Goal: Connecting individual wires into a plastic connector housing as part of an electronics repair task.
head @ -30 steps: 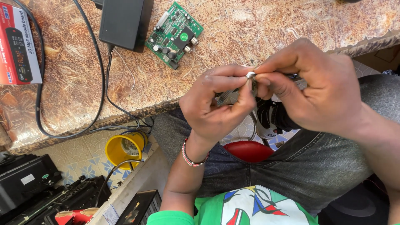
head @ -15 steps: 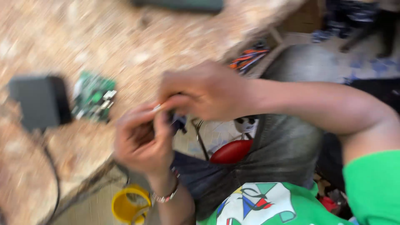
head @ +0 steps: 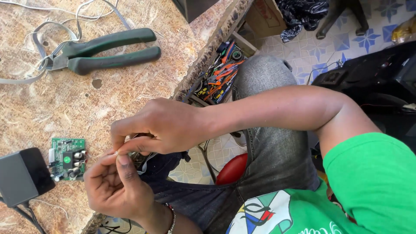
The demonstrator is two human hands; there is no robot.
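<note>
Beside the circuit board [head: 67, 158], both hands' fingers [head: 125, 149] still pinch a small part [head: 116, 152]; green pliers [head: 104, 52] now visible.

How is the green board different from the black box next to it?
The green board is thin and flat with little parts standing on top, while the black box is thicker, plain and smooth. The board is smaller than the box. A cord leaves the box; none shows on the board. Both lie on the table.

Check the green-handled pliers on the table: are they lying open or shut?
Open, lying flat. The pliers have their two green handles spread apart on the table, with pale wires about the head. Neither hand touches them.
</note>
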